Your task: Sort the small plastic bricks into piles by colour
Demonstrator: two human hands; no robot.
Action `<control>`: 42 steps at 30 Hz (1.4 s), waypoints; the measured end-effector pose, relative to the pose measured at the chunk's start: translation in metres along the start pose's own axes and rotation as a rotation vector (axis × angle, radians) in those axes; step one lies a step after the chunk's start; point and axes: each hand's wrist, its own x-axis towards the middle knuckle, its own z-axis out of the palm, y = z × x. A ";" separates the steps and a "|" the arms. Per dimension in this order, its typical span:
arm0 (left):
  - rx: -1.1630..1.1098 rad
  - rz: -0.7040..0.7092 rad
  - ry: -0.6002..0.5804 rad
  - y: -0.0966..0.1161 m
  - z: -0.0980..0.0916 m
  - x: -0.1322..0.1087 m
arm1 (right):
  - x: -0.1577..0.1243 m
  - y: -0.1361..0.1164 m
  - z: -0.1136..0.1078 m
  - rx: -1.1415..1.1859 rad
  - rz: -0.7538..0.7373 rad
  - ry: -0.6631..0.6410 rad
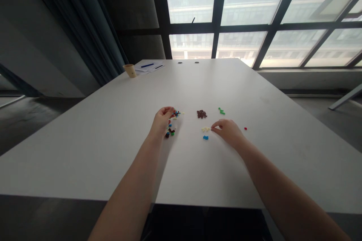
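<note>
My left hand (162, 119) rests on the white table (113, 147) with fingers curled over a mixed pile of small coloured bricks (172, 124). What it grips, if anything, is hidden. My right hand (228, 131) lies to the right, fingertips pinched at a small cluster of cream bricks (205, 129). A blue brick (205, 137) sits just below that cluster. A group of brown bricks (201, 114) lies further back, green bricks (221, 111) to its right, and a single red brick (245, 128) beside my right hand.
At the far left corner stand a paper cup (130, 70) and papers with a blue pen (147, 65). Two cable holes (188, 62) mark the far edge. Large windows rise behind; a dark curtain hangs at left.
</note>
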 end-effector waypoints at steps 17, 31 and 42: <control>0.763 0.187 -0.098 -0.014 -0.007 -0.001 | 0.005 0.015 -0.016 0.081 0.114 0.286; 0.888 0.208 -0.193 -0.007 -0.001 -0.011 | 0.004 0.010 -0.014 0.098 0.103 0.225; -0.803 -0.483 -0.815 0.001 0.040 -0.043 | 0.001 0.000 -0.012 0.146 -0.004 0.309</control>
